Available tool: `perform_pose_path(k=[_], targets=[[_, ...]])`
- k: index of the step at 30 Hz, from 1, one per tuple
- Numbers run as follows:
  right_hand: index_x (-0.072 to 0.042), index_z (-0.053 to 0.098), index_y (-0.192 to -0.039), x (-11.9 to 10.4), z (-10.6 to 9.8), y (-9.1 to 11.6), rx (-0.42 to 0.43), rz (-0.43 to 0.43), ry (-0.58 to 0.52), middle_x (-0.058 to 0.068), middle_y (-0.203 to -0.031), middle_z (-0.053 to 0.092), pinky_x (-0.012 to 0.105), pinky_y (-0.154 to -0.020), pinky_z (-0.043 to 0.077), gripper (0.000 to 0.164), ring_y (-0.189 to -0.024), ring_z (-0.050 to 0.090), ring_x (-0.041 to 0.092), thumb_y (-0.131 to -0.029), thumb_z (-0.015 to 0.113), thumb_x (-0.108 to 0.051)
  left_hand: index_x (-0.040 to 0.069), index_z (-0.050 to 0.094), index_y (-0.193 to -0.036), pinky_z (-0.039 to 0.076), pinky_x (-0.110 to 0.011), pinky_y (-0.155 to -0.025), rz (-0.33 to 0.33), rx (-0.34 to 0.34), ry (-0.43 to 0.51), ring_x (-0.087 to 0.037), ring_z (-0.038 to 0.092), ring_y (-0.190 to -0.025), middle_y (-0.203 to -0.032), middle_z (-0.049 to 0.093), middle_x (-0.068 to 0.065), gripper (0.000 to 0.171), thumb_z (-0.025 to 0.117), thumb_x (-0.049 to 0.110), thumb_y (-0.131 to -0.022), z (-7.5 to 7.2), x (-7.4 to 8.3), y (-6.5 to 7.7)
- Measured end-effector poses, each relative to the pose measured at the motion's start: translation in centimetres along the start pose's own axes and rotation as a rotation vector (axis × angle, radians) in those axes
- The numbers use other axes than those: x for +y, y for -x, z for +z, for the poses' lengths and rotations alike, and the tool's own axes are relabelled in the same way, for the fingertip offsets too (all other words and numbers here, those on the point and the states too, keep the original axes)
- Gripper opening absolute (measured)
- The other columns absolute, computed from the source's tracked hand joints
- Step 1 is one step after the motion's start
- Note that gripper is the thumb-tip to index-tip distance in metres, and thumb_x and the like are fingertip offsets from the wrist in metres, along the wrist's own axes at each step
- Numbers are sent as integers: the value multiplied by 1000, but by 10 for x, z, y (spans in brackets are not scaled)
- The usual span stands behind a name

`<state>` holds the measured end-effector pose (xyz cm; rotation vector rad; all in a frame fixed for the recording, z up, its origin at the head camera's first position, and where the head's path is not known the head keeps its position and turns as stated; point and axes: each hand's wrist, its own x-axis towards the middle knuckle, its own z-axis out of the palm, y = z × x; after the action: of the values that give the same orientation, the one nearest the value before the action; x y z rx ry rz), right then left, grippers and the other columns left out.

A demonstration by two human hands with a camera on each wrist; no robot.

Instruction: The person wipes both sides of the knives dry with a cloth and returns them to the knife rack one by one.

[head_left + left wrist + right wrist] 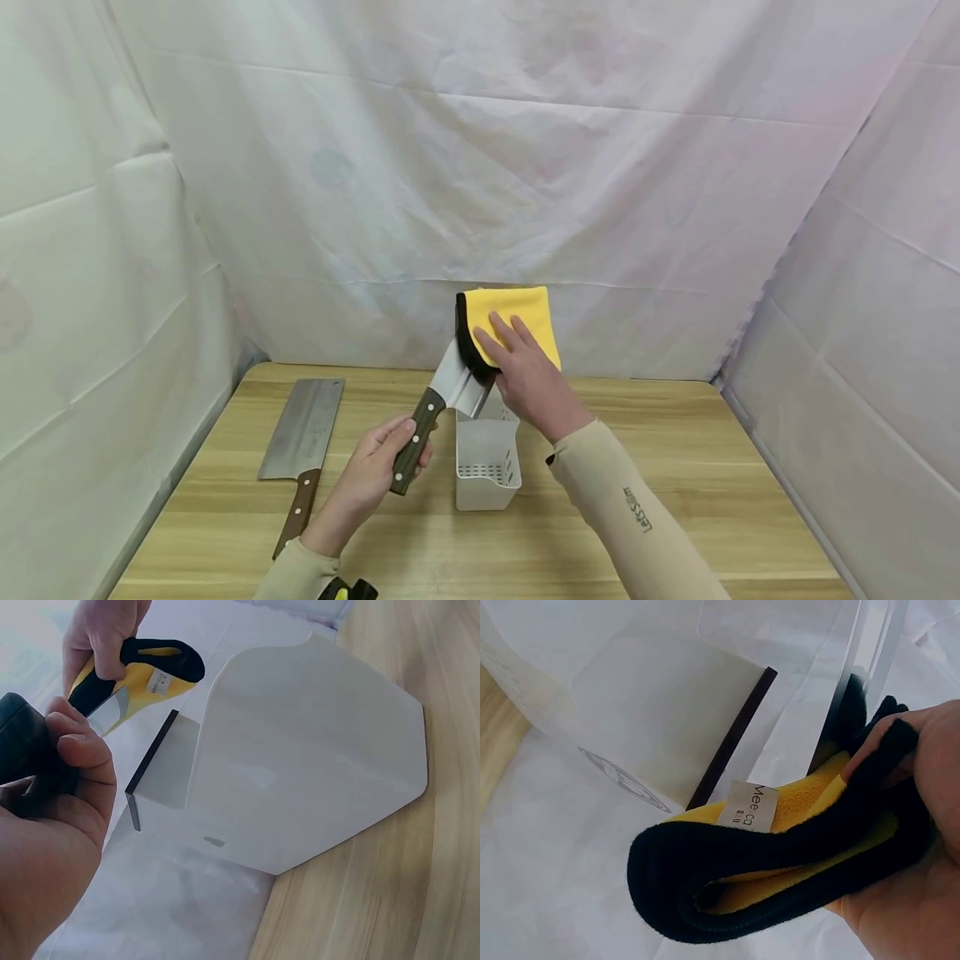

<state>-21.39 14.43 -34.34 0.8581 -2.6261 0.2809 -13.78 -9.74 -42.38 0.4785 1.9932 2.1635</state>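
Observation:
My left hand [367, 467] grips the dark green riveted handle [417, 442] of a kitchen knife, its thumb along the upper side. The knife's broad blade [452, 375] points up and away. A folded yellow cloth [517, 304] with black edging covers the far part of that blade. My right hand [536, 379] holds the cloth there, fingers spread across its top. In the right wrist view the cloth [802, 844] is doubled over, with a small label showing. Under the blade stands a white plastic holder [480, 497] with slotted walls; the blade and cloth overlap its back part.
A cleaver [303, 429] with a brown wooden handle lies flat on the wooden table [637, 517] at the left. White sheeting [480, 192] hangs behind the table and on both sides. A dark strip [152, 752] runs along one end of the holder.

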Motion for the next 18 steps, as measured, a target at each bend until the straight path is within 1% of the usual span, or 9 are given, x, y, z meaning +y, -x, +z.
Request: perform_pose_path(k=[4, 10, 15, 18], targets=[[-11, 51, -152, -2, 1, 3, 6, 2, -5, 17, -161, 40, 51, -114, 41, 68, -147, 37, 46, -90, 66, 10, -14, 56, -129, 50, -24, -67, -4, 11, 3, -12, 56, -75, -85, 61, -6, 47, 34, 26, -115, 0, 2, 0], [-10, 53, -150, -5, 1, 10, 23, -20, -26, 19, -160, 42, 53, -110, 45, 68, -145, 39, 48, -87, 65, 13, -13, 56, -128, 49, -24, -67, -11, 35, 19, -13, 54, -73, -84, 60, -5, 47, 34, 27, -115, 1, 3, -1], [-9, 53, -151, -7, 0, 13, 25, -27, -16, 20, -160, 41, 53, -110, 45, 69, -143, 41, 49, -87, 67, 13, -12, 57, -129, 48, -24, -66, -12, 46, 17, -13, 54, -73, -84, 60, -6, 47, 35, 27, -115, 2, 4, -1], [-8, 54, -149, -7, -1, 12, 44, -32, 6, 21, -157, 44, 52, -111, 45, 68, -141, 44, 50, -86, 66, 13, -12, 57, -128, 48, -25, -66, -5, 41, 1, -13, 54, -73, -84, 60, -7, 46, 35, 26, -115, 2, 3, 0]])
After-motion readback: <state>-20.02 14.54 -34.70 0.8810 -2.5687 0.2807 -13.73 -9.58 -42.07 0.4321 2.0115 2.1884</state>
